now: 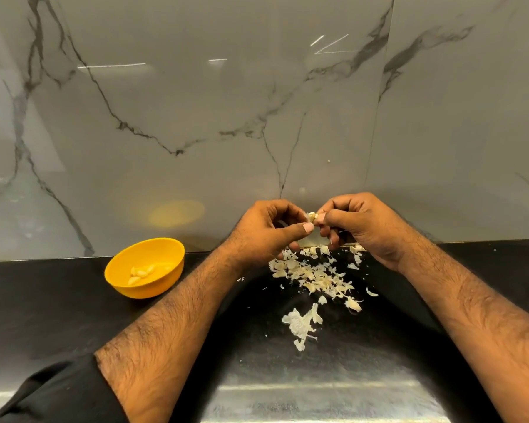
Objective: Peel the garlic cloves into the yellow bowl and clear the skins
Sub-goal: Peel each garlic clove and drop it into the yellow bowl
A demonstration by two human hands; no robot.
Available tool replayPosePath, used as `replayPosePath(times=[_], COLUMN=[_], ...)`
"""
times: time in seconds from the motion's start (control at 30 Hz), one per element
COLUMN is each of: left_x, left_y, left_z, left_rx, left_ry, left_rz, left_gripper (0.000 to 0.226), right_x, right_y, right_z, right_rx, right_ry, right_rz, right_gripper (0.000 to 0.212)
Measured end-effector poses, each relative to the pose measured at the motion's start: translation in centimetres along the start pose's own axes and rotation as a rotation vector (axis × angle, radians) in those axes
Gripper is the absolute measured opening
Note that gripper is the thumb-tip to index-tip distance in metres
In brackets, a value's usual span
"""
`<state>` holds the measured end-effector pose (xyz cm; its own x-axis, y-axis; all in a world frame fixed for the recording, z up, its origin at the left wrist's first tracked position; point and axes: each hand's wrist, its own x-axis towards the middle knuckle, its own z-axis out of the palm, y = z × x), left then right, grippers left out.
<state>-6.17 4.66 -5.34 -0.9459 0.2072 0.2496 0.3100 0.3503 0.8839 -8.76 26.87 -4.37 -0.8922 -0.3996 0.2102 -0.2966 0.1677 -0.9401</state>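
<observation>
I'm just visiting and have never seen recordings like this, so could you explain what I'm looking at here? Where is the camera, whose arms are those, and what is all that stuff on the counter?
There is no machine here: a person is working with bare hands. The single picture comes from a wide-angle camera worn on the person's head, looking forward and down, which is why both forearms reach in from the bottom edge.

The left hand and right hand meet in the air above a black counter, pinching a garlic clove between their fingertips to peel it.

Below the hands lies a scatter of papery garlic skins. To the left stands a yellow bowl holding a few peeled cloves. Behind everything is a grey marbled wall.
</observation>
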Motion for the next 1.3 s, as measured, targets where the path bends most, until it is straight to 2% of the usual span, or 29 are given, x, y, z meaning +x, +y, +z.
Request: replayPosePath(times=[0.1,0.23,0.37,0.6,0.83,0.97,1.1,1.2,1.3], left_x=[0.08,0.22,0.00,-0.04,0.16,0.08,0.20,0.19,0.06], left_y=[-0.05,0.02,0.01,0.17,0.09,0.16,0.22,0.21,0.29], left_z=[-0.44,-0.47,-0.62,-0.54,-0.13,-0.03,-0.19,-0.46,-0.44], left_rx=[-0.018,0.038,0.162,0.160,0.048,-0.039,-0.136,-0.186,-0.205], left_ry=[0.076,0.096,0.105,0.033,0.049,0.047,0.113,0.138,0.133], left_rz=[0.024,0.038,0.039,0.176,0.158,0.130,0.126,0.117,0.106], left_gripper=[0.028,0.029,0.017,0.039,0.015,0.013,0.012,0.013,0.016], right_x=[0.02,0.07,0.20,0.16,0.19,0.26,0.36,0.53,0.51], right_y=[-0.08,0.01,0.19,0.15,0.04,-0.08,0.12,0.33,0.43], right_z=[0.02,-0.14,-0.25,-0.24,-0.02,0.00,-0.32,-0.52,-0.48], right_rx=[0.004,0.009,-0.020,-0.042,-0.024,-0.030,-0.020,-0.185,-0.392], right_ry=[0.011,0.017,0.017,-0.011,-0.013,0.004,0.057,0.063,-0.053], right_rz=[0.011,0.017,0.022,0.031,0.017,0.013,0.026,0.098,0.195], right_gripper=[0.016,0.016,0.015,0.017,0.016,0.015,0.016,0.014,0.005])
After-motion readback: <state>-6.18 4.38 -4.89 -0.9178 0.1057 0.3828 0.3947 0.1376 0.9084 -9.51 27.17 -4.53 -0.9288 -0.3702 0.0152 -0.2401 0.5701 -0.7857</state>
